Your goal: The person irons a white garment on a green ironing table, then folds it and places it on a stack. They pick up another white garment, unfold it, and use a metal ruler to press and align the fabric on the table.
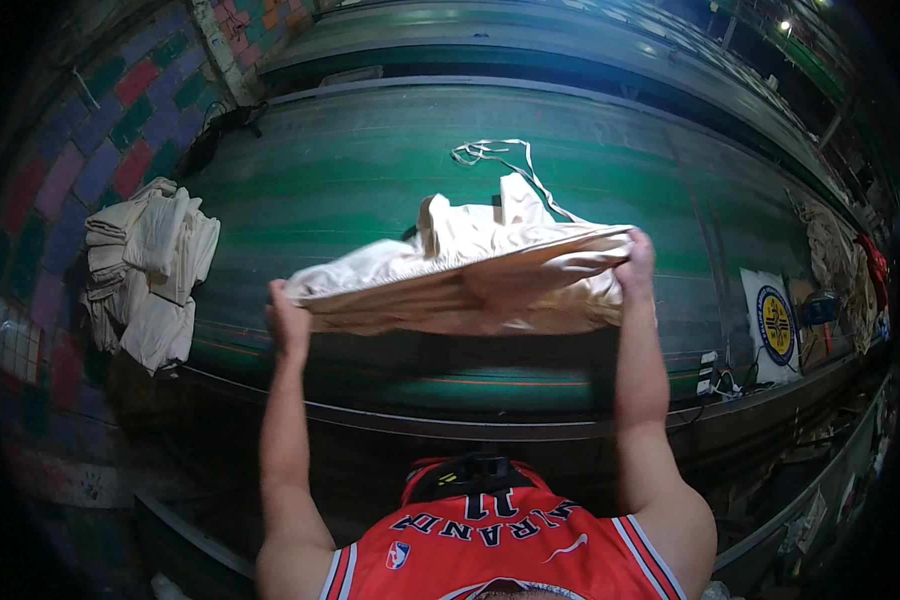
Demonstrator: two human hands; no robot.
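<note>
I hold a cream cloth item (pixel 460 290) stretched sideways above the green table (pixel 340 180). My left hand (pixel 290 320) grips its left end, and my right hand (pixel 636 262) grips the upper right corner. The cloth sags between them in folds, with two raised flaps at the back. A long, thin pale tie (pixel 490 142) trails from it in loose loops on the tabletop.
Folded cream cloths (pixel 150 260) are piled at left beside a painted brick wall (pixel 100 120). At right are a white sheet with a round yellow-and-blue emblem (pixel 775 320), small devices with cords (pixel 708 372) and crumpled fabric (pixel 830 270). More long tables (pixel 450 40) lie beyond.
</note>
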